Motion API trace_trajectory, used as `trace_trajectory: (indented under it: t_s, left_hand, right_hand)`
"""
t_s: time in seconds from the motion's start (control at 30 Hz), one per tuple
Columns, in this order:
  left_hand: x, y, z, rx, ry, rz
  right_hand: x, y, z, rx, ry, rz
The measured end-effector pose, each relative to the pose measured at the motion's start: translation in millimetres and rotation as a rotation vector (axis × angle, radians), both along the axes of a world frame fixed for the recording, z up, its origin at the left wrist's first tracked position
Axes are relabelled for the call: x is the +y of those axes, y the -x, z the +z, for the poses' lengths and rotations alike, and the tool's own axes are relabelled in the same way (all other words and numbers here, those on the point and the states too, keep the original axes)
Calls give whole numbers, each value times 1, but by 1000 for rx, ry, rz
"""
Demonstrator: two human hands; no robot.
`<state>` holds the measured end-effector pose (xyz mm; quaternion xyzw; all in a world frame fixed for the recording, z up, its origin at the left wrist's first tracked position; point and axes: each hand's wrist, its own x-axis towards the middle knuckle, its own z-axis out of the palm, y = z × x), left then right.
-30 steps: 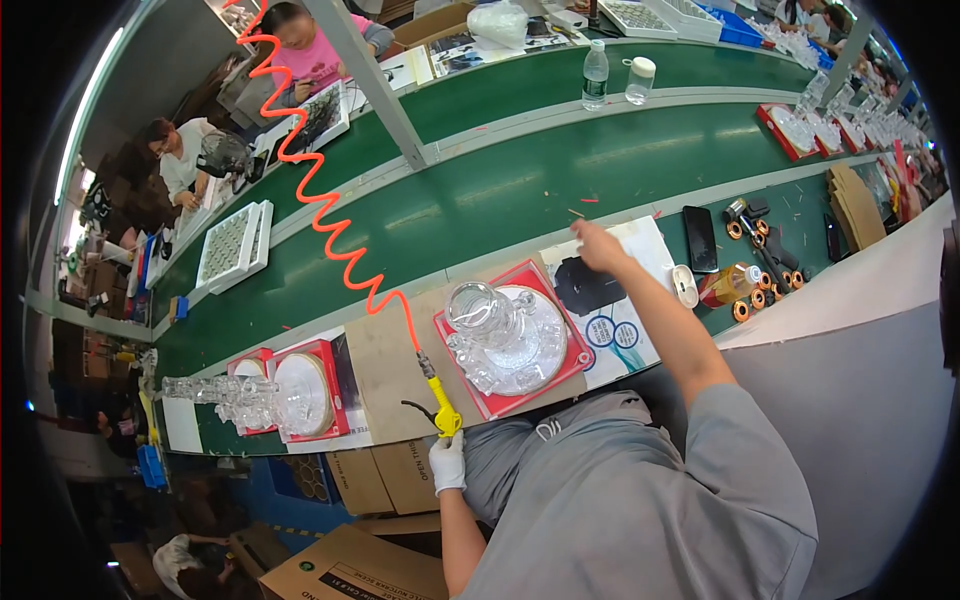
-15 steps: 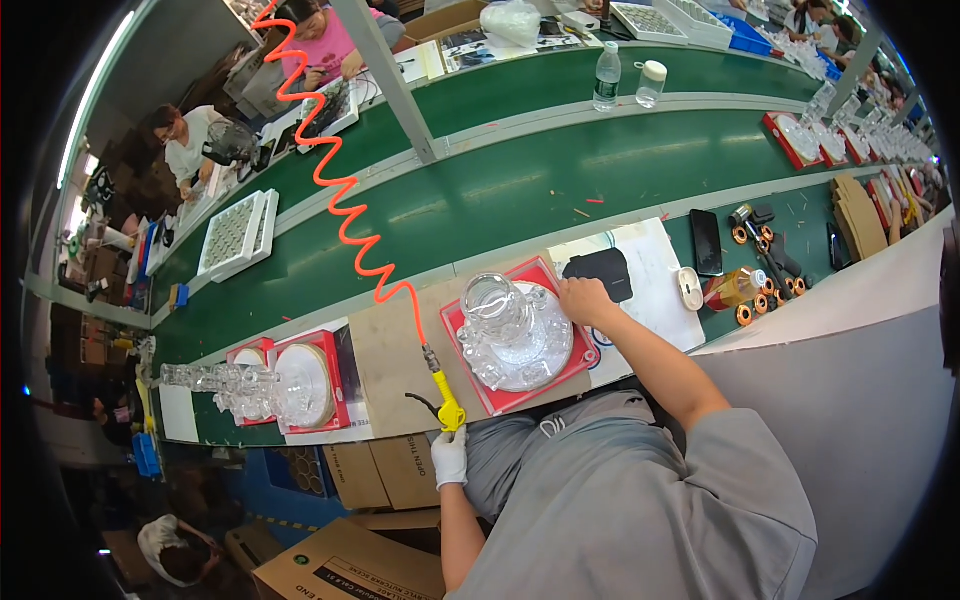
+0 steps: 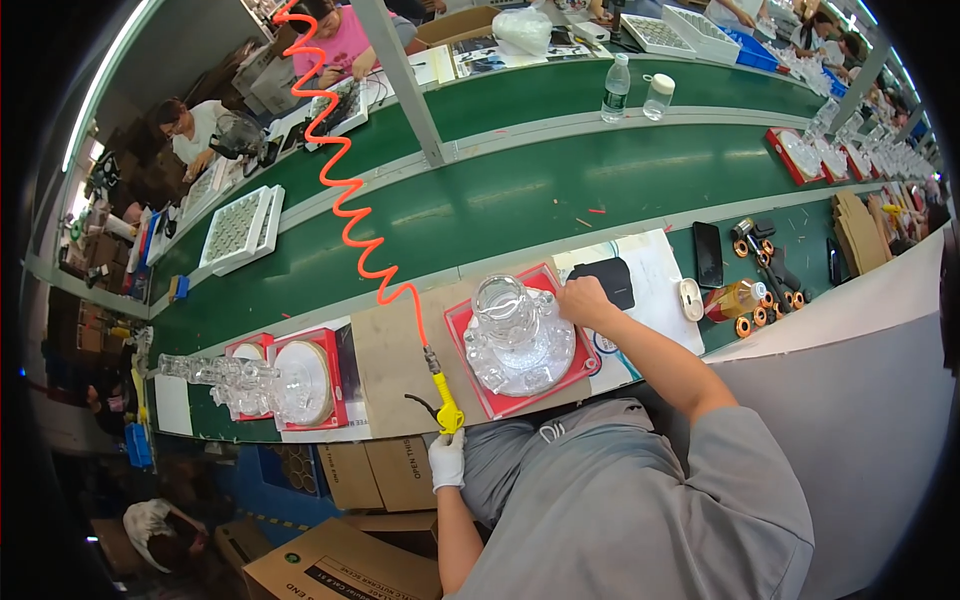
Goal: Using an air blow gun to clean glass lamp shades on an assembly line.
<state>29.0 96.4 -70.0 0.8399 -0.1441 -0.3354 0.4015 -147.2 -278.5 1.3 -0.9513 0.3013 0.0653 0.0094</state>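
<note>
My left hand (image 3: 447, 460), in a white glove, grips the lower end of a yellow air blow gun (image 3: 450, 415). The gun hangs on a coiled orange hose at the bench's front edge. Just right of it stands a clear, many-branched glass piece (image 3: 520, 345) with a round open top and a white disc-like base. It sits in a shallow red tray (image 3: 500, 403). My bare right hand (image 3: 585, 300) is closed at the tray's far right edge, beside the glass; its fingertips are partly hidden. A black flat pad (image 3: 612, 280) lies just beyond that hand.
More clear pieces in red trays (image 3: 300, 385) lie at the left. To the right are a phone (image 3: 708, 254), a bottle of amber liquid (image 3: 735, 299) and copper-ringed fittings (image 3: 760, 315). A water bottle (image 3: 615, 88) stands across the green belt (image 3: 480, 190). Cardboard boxes (image 3: 340, 560) stand below; people work opposite.
The whole view has shifted slightly. Both hands keep nearly the same places, at the blow gun and at the tray's edge.
</note>
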Motion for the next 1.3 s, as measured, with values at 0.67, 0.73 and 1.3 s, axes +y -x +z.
trace_trajectory:
  t_s: [0.67,0.73,1.3]
  left_hand:
    - [2,-2,-1,13,-46,-20]
    - [3,3,-1,-20,-19,18]
    - [-2,-1,-2,-54,-60,-56]
  right_hand:
    - [28,37,-24,-958,-640,-532]
    - [38,44,-22,-980,-719,-614]
    - [81,71,-2,-1142,-765,-741]
